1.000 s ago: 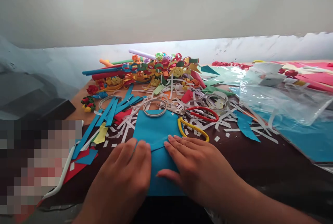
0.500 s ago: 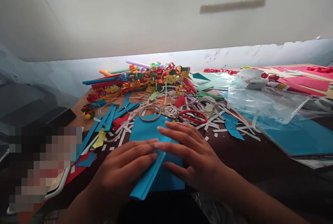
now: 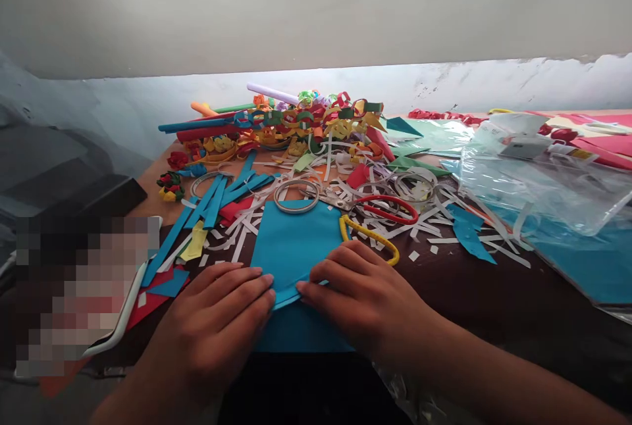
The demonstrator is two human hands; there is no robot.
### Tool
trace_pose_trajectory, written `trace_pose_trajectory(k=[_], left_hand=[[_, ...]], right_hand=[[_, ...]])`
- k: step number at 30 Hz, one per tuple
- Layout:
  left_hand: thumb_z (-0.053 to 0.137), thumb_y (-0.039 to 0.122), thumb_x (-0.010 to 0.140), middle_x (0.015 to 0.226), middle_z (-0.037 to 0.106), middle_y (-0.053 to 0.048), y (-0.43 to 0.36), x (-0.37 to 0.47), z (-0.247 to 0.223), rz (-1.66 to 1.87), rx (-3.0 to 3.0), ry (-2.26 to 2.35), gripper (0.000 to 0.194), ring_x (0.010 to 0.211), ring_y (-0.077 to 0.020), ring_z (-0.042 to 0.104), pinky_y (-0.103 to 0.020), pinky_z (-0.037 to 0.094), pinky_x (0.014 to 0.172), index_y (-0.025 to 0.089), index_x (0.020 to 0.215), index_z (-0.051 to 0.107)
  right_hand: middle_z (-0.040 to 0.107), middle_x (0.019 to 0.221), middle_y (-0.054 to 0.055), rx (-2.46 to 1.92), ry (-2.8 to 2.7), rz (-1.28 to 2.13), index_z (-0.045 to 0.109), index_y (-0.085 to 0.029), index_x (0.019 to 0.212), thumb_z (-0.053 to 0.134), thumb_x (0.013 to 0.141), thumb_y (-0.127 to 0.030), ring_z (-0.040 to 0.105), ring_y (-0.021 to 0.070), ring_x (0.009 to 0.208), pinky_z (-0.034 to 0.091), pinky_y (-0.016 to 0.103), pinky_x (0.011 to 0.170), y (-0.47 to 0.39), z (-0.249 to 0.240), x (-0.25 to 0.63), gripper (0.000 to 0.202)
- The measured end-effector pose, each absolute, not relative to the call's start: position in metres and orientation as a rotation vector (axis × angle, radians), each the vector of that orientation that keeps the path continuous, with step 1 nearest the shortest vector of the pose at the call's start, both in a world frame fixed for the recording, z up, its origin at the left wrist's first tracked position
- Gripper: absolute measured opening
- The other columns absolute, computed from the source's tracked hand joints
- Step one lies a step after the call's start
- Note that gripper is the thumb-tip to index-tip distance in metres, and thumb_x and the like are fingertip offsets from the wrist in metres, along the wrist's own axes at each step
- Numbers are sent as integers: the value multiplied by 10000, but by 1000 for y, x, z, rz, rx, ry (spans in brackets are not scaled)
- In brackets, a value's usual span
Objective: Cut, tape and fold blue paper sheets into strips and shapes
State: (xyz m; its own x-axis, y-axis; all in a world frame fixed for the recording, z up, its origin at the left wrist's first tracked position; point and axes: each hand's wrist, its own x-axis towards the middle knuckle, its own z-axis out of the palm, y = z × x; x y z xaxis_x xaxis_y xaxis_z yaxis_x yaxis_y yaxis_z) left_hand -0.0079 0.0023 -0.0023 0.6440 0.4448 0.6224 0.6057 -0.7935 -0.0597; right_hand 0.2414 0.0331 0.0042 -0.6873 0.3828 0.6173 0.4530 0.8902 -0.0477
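A narrow folded blue paper strip [image 3: 287, 298] lies roughly crosswise, low over a blue paper sheet [image 3: 296, 241]. My left hand [image 3: 222, 320] holds its left end, fingers pressed together over the paper. At the other end, my right hand [image 3: 363, 290] pinches the strip between thumb and curled fingers. Both ends are hidden beneath the hands. A tape ring [image 3: 297, 208] rests on the sheet's far edge. Beside it lie scissors with one red handle [image 3: 386, 209] and one yellow handle [image 3: 370, 238]; the yellow one is just beyond my right fingers.
Cut blue strips [image 3: 214, 202] and white paper scraps [image 3: 241, 241] litter the table. Behind them is a heap of colourful paper chains [image 3: 296, 119]. A phone [image 3: 123, 300] stands at left; plastic-wrapped blue paper [image 3: 567, 247] lies at right.
The folded strip has turned from slanting toward me to nearly crosswise. My right hand has gone from spread fingers to a pinch, uncovering the yellow scissor handle. The view has shifted slightly.
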Motion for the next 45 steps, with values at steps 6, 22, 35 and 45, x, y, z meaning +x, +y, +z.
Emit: trace_pose_trajectory(k=[6,22,35,45], left_hand=[[454,63,1008,1129,791,-108,0,-13,-2,-790,-2491,-893,307,1137,-275,699,-500,496,1031,146,1162,706],[571,138,993,806,665,-9,13,-5,9,-916,-2608,-1140,187,789,-180,605,-333,497,773,184,848,680],[552,100,988,924,703,-64,5,-4,2,-896,-2529,-1271,124,907,-222,637,-378,512,852,133,1039,661],[535,257,1001,1272,714,-204,-41,18,-37,-615,-2359,-1038,406,1265,-366,591,-472,389,1137,-14,1281,650]], right_hand=[[706,810,46,-630,-2358,-283,742,-138,965,571,1016,-143,608,187,795,496,378,803,28,2,238,179],[720,851,41,-863,-2306,173,752,-183,885,640,998,-237,645,162,783,541,288,722,34,3,229,167],[694,802,-4,-1131,-2327,382,715,-213,827,793,877,-196,642,173,781,493,296,700,41,12,222,94],[681,775,-15,-1067,-2259,405,695,-216,802,796,859,-155,644,173,760,489,284,680,40,7,223,131]])
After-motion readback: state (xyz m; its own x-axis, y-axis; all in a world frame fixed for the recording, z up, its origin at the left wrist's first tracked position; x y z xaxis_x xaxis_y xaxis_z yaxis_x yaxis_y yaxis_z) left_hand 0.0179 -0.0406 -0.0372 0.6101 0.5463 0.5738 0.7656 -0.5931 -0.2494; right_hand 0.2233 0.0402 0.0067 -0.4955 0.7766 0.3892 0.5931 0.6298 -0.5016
